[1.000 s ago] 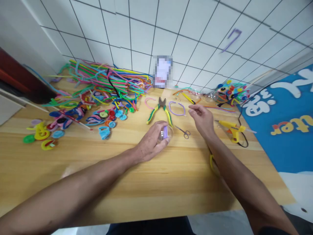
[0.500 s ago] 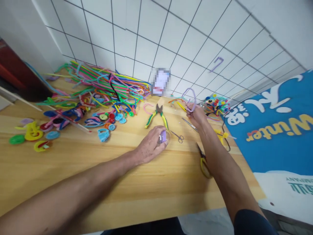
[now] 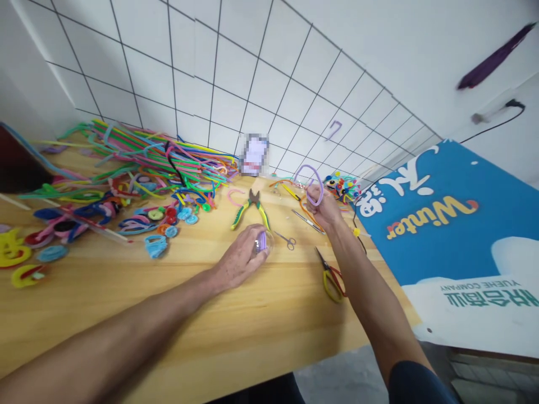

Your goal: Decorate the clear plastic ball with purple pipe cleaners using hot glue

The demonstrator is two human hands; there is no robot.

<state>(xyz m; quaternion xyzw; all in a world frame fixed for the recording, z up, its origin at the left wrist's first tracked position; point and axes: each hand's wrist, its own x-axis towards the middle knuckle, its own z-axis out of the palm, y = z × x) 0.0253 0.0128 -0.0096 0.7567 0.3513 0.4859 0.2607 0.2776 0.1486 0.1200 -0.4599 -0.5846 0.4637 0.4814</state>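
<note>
My left hand (image 3: 242, 258) rests on the wooden table (image 3: 236, 331), fingers curled over a clear plastic ball (image 3: 265, 242) with a purple strip inside. My right hand (image 3: 323, 206) is raised a little above the table at the far right, closed on a bent purple pipe cleaner (image 3: 309, 171) that loops up above the fingers. Green-and-yellow pliers (image 3: 249, 209) lie just beyond my left hand. Small silver scissors (image 3: 287, 240) lie between the two hands.
A large heap of coloured pipe cleaners (image 3: 138, 163) and coiled pieces covers the table's far left. Yellow-handled scissors (image 3: 330, 278) lie beside my right forearm. A blue printed board (image 3: 446, 235) leans at the right. A tiled wall stands behind.
My right hand picked the purple pipe cleaner up off the table and lifted it. My left hand stayed on the clear ball. The camera swung to the right.
</note>
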